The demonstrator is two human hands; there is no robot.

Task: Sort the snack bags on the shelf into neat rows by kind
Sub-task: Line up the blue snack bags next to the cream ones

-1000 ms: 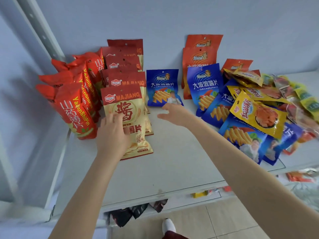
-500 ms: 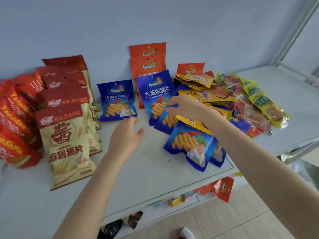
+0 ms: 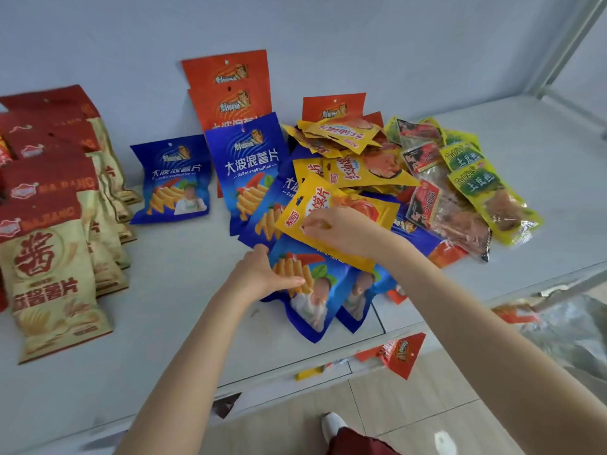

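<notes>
A heap of mixed snack bags lies on the white shelf (image 3: 184, 323), right of centre. My left hand (image 3: 262, 274) grips the left edge of the front blue chip bag (image 3: 312, 297), with the fingers lying over its picture. My right hand (image 3: 341, 231) pinches the yellow bag (image 3: 315, 205) that lies on top of that blue bag. Two blue bags (image 3: 174, 178) (image 3: 249, 165) stand apart against the wall, with orange-red bags (image 3: 230, 87) behind them. A row of beige-and-red bags (image 3: 49, 284) runs along the left.
More yellow bags (image 3: 345, 133), green-yellow bags (image 3: 476, 182) and clear red-label bags (image 3: 443, 208) make up the right of the heap. A shelf post (image 3: 565, 44) rises at the far right. A red bag (image 3: 400, 353) hangs off the lower shelf, and my shoe (image 3: 331, 425) is on the floor.
My view has swung right. My left hand left the beige bag and came to the front blue bag. My right hand moved from the blue bags onto the yellow bag.
</notes>
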